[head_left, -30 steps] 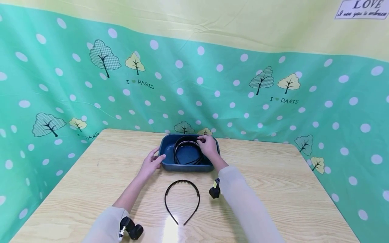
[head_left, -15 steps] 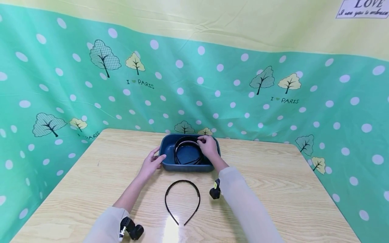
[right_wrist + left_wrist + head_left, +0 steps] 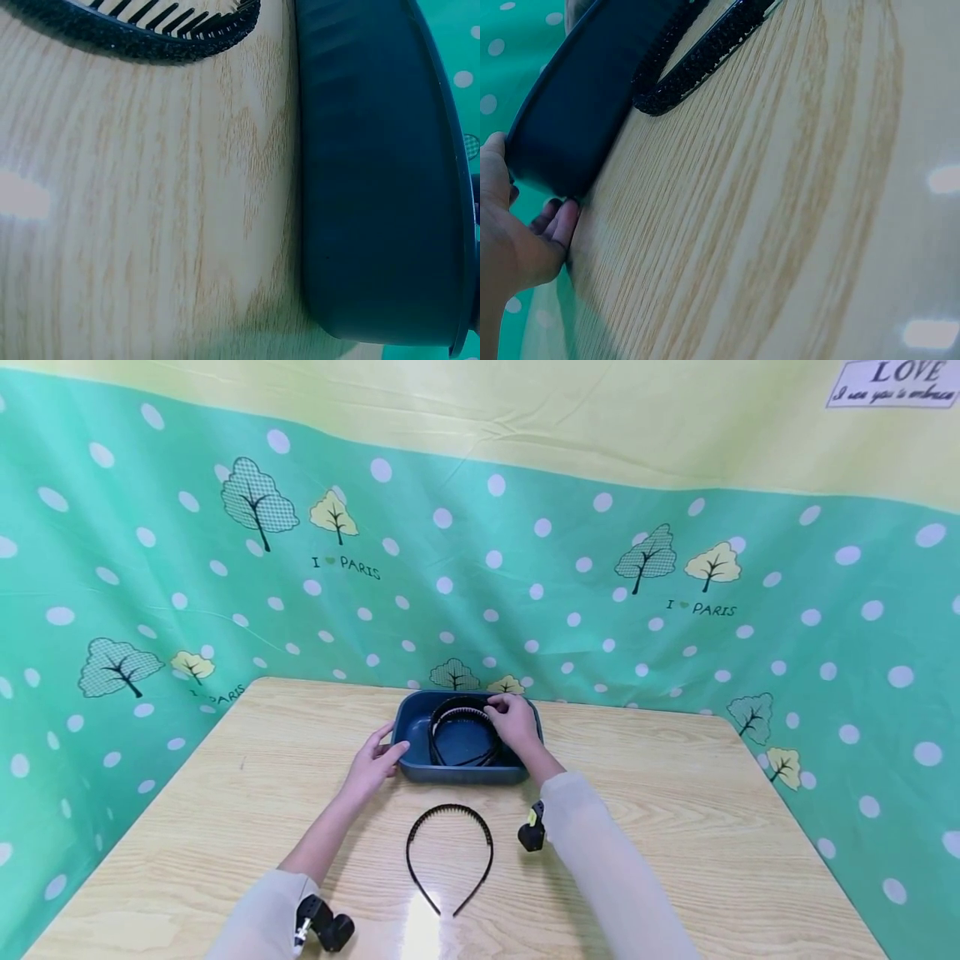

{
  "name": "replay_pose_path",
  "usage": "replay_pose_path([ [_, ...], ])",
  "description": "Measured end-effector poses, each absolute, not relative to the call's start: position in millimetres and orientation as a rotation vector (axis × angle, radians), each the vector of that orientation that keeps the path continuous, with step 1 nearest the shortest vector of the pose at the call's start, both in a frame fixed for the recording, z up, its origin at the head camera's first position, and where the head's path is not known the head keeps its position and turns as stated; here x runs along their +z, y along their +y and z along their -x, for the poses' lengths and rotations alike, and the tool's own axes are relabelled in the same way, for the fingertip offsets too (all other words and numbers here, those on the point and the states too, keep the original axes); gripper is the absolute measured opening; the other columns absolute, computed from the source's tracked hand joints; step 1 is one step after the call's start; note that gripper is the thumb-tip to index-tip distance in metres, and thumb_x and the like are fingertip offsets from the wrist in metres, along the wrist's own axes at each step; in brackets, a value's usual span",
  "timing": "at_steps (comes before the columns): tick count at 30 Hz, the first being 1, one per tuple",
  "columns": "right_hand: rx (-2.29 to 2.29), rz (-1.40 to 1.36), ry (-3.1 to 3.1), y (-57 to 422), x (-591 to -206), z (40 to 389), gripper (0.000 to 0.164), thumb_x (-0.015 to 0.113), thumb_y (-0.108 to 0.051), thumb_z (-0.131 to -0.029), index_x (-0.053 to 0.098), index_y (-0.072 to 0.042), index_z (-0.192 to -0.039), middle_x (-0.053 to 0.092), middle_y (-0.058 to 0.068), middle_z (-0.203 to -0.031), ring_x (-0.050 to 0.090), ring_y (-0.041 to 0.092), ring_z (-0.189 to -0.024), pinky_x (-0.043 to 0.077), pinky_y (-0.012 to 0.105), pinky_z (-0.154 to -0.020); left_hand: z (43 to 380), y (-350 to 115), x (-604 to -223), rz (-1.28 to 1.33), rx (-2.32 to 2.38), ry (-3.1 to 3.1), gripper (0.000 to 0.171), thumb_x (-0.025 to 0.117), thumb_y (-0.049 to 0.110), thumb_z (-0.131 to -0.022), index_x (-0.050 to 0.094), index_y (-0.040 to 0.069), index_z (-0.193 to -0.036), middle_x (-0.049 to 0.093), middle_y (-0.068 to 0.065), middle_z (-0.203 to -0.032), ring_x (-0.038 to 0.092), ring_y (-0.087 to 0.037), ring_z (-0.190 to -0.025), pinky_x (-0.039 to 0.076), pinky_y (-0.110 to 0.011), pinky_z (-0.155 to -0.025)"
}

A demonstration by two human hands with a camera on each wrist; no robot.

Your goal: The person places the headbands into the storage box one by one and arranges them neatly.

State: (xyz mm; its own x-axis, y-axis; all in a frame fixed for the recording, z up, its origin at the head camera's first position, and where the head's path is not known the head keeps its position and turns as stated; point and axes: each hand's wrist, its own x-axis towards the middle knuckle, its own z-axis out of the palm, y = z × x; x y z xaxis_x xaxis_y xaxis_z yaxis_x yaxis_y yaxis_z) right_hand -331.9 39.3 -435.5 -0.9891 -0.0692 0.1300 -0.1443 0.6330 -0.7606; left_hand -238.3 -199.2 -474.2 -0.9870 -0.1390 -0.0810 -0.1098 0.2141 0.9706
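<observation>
A dark blue rectangular box (image 3: pixel 459 774) stands near the back of the table. My left hand (image 3: pixel 372 760) grips its left end, thumb over the rim and fingers along the outside; the left wrist view shows the same hand (image 3: pixel 514 244) at the corner of the box. Inside lie black toothed headbands (image 3: pixel 432 737), overlapping in loops. With curled fingers, my right hand (image 3: pixel 516 724) pinches the upper right of the headbands, its fingertips partly hidden. Another black toothed headband (image 3: pixel 450 807) lies on the wood in front of the box, ends pointing toward me.
The light wood table (image 3: pixel 675 843) extends to both sides. A green and yellow patterned cloth (image 3: pixel 487 527) hangs just behind its back edge. A black wrist camera (image 3: pixel 531 831) sits under the right forearm, and another camera (image 3: pixel 330 927) is on the left wrist.
</observation>
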Motion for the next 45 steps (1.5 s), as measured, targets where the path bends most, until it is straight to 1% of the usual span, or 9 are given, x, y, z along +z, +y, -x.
replay_pose_path([
  [6, 1.259, -0.195, -2.752, 41.8, -431.6, 331.7, 0.021, 0.062, -0.026, -0.091, 0.069, -0.015, -0.107, 0.063, 0.004, -0.09, 0.056, 0.019, -0.079, 0.047, 0.032, -0.069, 239.4, -199.8, -475.2, -0.247, -1.952, -2.425, 0.062, 0.058, 0.037, -0.092, 0.032, 0.017, -0.146, 0.053, -0.022, -0.129, 0.058, -0.012, -0.093, 0.052, -0.025, -0.078],
  [12, 1.308, -0.202, -2.73, 45.7, -430.3, 332.5, 0.023, 0.062, -0.025, -0.09, 0.068, -0.012, -0.108, 0.063, 0.006, -0.094, 0.057, 0.021, -0.085, 0.049, 0.034, -0.074, 240.4, -200.5, -477.1, -0.235, -1.943, -2.433, 0.063, 0.058, 0.037, -0.092, 0.032, 0.017, -0.146, 0.053, -0.023, -0.131, 0.058, -0.02, -0.104, 0.053, -0.029, -0.081],
  [15, 1.321, -0.212, -2.715, 47.3, -429.6, 332.8, 0.023, 0.063, -0.024, -0.09, 0.068, -0.011, -0.108, 0.063, 0.007, -0.095, 0.056, 0.021, -0.085, 0.049, 0.033, -0.074, 240.8, -200.9, -477.7, -0.231, -1.942, -2.434, 0.064, 0.057, 0.038, -0.092, 0.031, 0.016, -0.146, 0.052, -0.023, -0.132, 0.057, -0.023, -0.107, 0.053, -0.029, -0.082],
  [19, 1.324, -0.224, -2.717, 48.5, -426.7, 332.4, 0.024, 0.063, -0.024, -0.09, 0.068, -0.01, -0.108, 0.063, 0.008, -0.095, 0.056, 0.021, -0.085, 0.049, 0.033, -0.073, 241.1, -201.2, -478.2, -0.235, -1.943, -2.432, 0.064, 0.058, 0.038, -0.092, 0.032, 0.016, -0.146, 0.052, -0.023, -0.131, 0.058, -0.021, -0.104, 0.053, -0.028, -0.081],
  [27, 1.353, -0.245, -2.72, 52.8, -420.0, 327.2, 0.026, 0.063, -0.023, -0.089, 0.067, -0.009, -0.111, 0.063, 0.009, -0.103, 0.056, 0.022, -0.093, 0.05, 0.035, -0.078, 240.4, -200.5, -477.6, -0.237, -1.962, -2.42, 0.062, 0.059, 0.034, -0.092, 0.033, 0.015, -0.145, 0.053, -0.023, -0.129, 0.058, -0.014, -0.096, 0.052, -0.025, -0.077],
  [33, 1.345, -0.288, -2.71, 55.5, -418.7, 324.0, 0.025, 0.063, -0.021, -0.089, 0.067, -0.007, -0.11, 0.063, 0.01, -0.103, 0.057, 0.023, -0.093, 0.05, 0.036, -0.079, 239.6, -199.9, -477.1, -0.231, -1.958, -2.42, 0.062, 0.058, 0.033, -0.092, 0.032, 0.015, -0.145, 0.053, -0.024, -0.13, 0.058, -0.016, -0.097, 0.052, -0.025, -0.077],
  [38, 1.328, -0.3, -2.713, 57.7, -416.4, 321.2, 0.026, 0.063, -0.023, -0.089, 0.067, -0.008, -0.11, 0.063, 0.01, -0.101, 0.057, 0.023, -0.09, 0.049, 0.036, -0.077, 240.3, -200.9, -478.4, -0.22, -1.949, -2.423, 0.064, 0.058, 0.036, -0.092, 0.031, 0.013, -0.146, 0.052, -0.025, -0.131, 0.059, -0.019, -0.101, 0.053, -0.027, -0.079],
  [45, 1.312, -0.324, -2.722, 60.4, -413.3, 316.1, 0.027, 0.063, -0.025, -0.09, 0.067, -0.008, -0.111, 0.062, 0.01, -0.101, 0.056, 0.023, -0.091, 0.049, 0.035, -0.077, 241.3, -201.4, -480.4, -0.226, -1.949, -2.428, 0.064, 0.058, 0.036, -0.092, 0.031, 0.014, -0.146, 0.052, -0.024, -0.131, 0.059, -0.017, -0.099, 0.053, -0.027, -0.079],
])
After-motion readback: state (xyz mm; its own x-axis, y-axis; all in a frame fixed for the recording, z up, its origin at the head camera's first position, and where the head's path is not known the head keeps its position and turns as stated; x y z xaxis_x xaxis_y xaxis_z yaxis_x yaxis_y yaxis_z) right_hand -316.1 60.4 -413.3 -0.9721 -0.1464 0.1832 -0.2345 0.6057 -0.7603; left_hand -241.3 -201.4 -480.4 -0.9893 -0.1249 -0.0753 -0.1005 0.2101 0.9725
